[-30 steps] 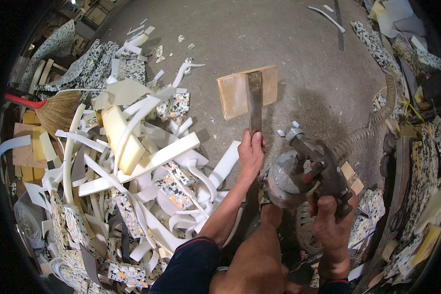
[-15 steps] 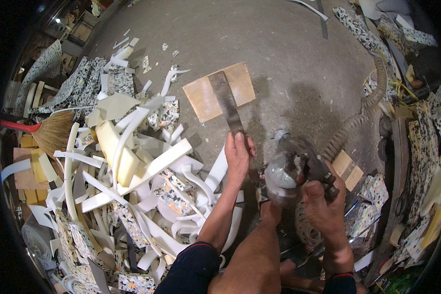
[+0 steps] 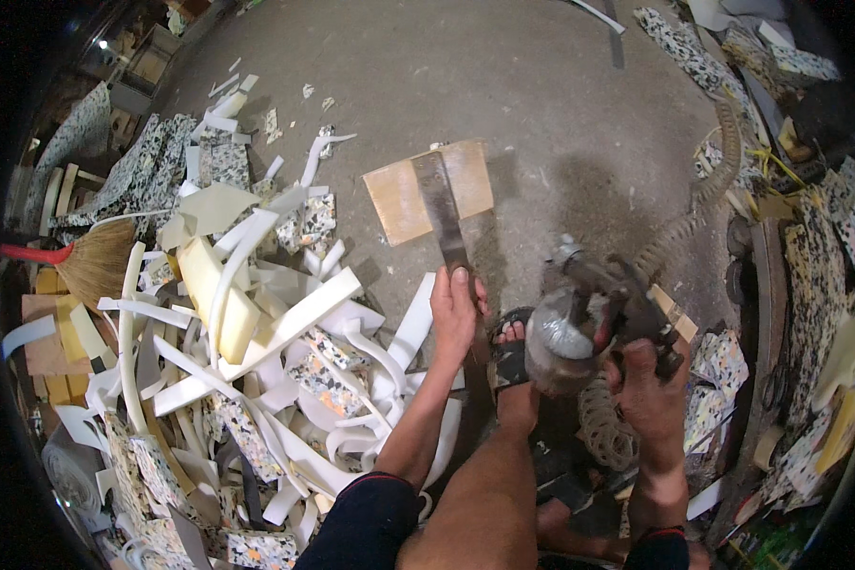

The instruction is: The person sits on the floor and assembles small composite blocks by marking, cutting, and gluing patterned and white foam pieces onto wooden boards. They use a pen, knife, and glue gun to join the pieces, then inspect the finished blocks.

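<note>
My left hand [image 3: 454,318] is closed around a dark flat strip [image 3: 437,204], held out away from me. Crossing the strip's far end is a tan wood-like panel [image 3: 392,201], tilted above the floor. In my right hand [image 3: 651,404] is a spray gun [image 3: 603,285] with a worn, paint-smeared metal cup [image 3: 559,337]. Its nozzle end points away from me, to the right of the panel and apart from it. My fingers behind the gun's handle are partly hidden. A pale coiled hose [image 3: 606,427] hangs below the gun.
Foam offcuts [image 3: 285,323], white and speckled, heap up on my left beside a red-handled straw broom [image 3: 100,261]. More speckled foam [image 3: 817,266] lines the right side. A ribbed hose [image 3: 717,171] runs across the concrete floor [image 3: 503,76]. My sandalled foot [image 3: 513,351] stands below the strip.
The spray gun and my right hand have shifted right, away from the strip, uncovering my foot. The panel has tilted a little and sits slightly lower in view. Both grips are unchanged.
</note>
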Tool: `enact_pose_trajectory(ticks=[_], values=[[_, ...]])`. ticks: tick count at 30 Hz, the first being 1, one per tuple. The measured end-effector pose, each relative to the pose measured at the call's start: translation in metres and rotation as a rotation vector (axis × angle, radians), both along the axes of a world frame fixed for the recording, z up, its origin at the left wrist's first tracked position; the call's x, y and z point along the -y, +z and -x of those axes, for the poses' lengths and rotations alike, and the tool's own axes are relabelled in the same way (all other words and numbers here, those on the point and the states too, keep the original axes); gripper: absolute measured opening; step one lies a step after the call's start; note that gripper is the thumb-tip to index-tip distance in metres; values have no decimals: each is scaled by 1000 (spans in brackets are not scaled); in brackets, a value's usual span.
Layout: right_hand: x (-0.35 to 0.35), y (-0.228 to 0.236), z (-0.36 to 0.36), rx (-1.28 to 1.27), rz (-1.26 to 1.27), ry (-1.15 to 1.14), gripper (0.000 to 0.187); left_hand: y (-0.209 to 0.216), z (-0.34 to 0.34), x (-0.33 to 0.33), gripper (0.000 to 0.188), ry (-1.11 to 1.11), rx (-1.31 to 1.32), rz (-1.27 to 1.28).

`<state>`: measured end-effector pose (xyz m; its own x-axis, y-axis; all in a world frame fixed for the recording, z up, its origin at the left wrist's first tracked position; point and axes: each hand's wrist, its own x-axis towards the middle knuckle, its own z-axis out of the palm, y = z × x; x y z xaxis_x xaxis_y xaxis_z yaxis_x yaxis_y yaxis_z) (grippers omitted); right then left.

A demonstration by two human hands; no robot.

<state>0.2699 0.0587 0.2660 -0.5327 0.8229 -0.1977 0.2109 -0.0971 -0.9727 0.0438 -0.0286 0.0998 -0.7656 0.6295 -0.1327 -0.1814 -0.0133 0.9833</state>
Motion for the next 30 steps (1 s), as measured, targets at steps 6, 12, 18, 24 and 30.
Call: enact_pose_trajectory(ticks=[6,12,18,24,30], values=[[-46,-55,-44,394,-365,-339,42,1,3,19,30,-1,22,135],[-155,-93,-55,70,-112,-569,30,-13,2,48,28,-19,109,188],[-230,-152,-147,487,-489,-738,63,-13,13,70,23,14,177,292],[-271,-230,-209,541,-408,-631,33,-5,7,66,38,-9,247,384],[-287,-272,-232,533,-530,-838,61,23,6,72,31,-88,229,148]])
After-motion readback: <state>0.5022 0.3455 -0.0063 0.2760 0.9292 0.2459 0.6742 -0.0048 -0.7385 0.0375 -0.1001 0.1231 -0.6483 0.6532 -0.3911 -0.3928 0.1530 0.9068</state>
